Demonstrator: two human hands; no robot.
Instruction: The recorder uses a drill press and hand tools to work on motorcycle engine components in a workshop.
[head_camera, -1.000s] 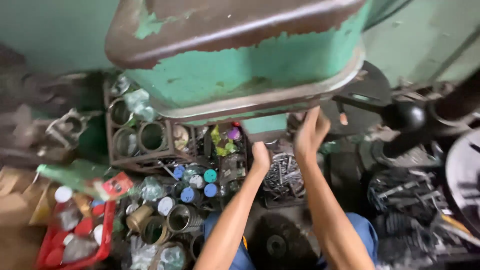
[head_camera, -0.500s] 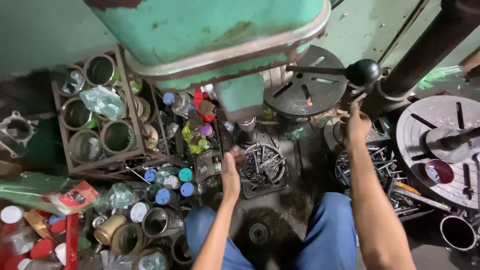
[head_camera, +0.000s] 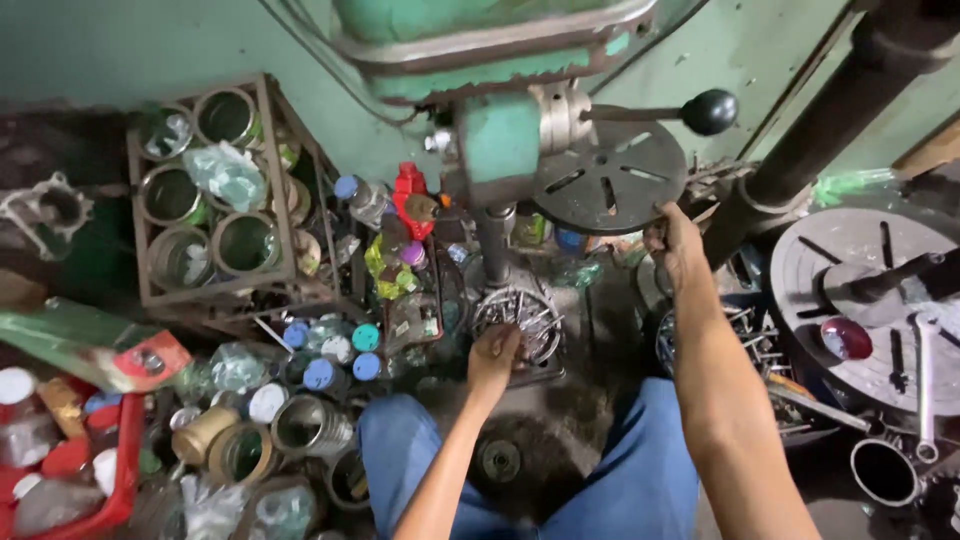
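Two hands: both belong to the person crouched in blue trousers before the green drill press (head_camera: 500, 40).
Left hand (head_camera: 495, 355): reaches down to the round tin of nails and screws (head_camera: 520, 320) on the floor at the foot of the machine's column; fingers curled into the heap, though I cannot tell whether they have closed on anything.
Right hand (head_camera: 675, 240): fingers wrapped over the rim of the round slotted drill table (head_camera: 610, 175), gripping its edge.
Around them: a crate of empty tins (head_camera: 210, 200) to the left, small capped bottles (head_camera: 335, 345) beside it, a lathe faceplate (head_camera: 870, 290) to the right.
Risk: sharp points in that tin could prick the groping fingers; the black-knobbed feed lever (head_camera: 708, 110) sits just above the right wrist and could knock it.
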